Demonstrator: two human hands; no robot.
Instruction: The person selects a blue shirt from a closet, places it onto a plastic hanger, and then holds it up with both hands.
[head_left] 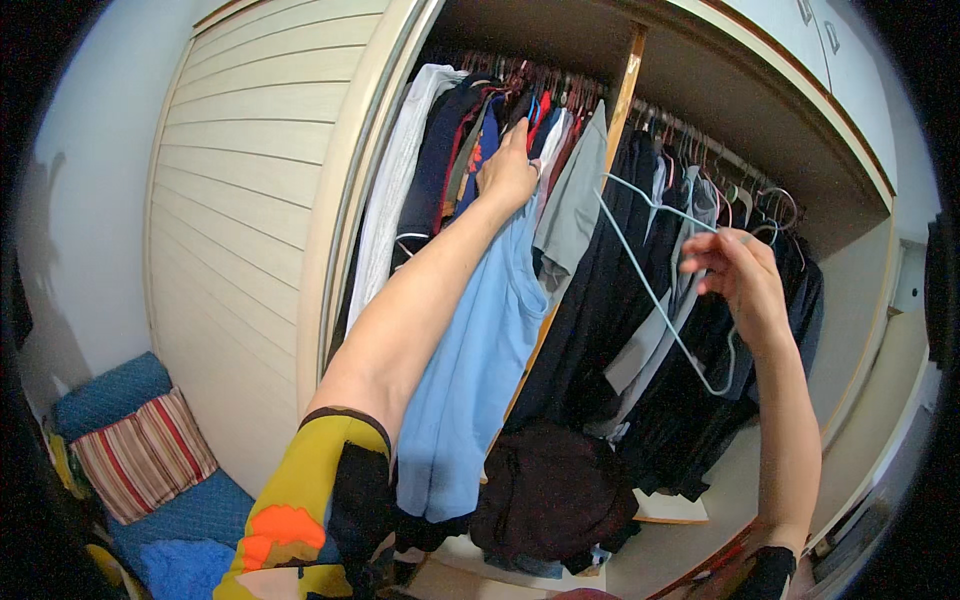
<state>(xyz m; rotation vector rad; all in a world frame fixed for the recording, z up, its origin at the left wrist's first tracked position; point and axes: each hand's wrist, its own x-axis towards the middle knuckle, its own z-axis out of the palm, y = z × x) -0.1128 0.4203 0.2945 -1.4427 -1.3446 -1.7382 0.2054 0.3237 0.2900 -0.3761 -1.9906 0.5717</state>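
My left hand reaches up among the hanging clothes, its index finger stretched upward and its other fingers bent. What those fingers hold, if anything, is hidden. A sleeveless light blue garment hangs right below and beside that hand. On the right, my right hand is closed on the upper side of a pale blue wire hanger. The hanger is bare and tilted, in front of dark clothes. A grey garment hangs between my hands, near the wooden divider.
A louvred sliding door stands on the left. White clothing hangs beside its edge. Dark folded clothes lie piled at the wardrobe's bottom. More hangers crowd the right rail. A striped cushion rests on blue seating at lower left.
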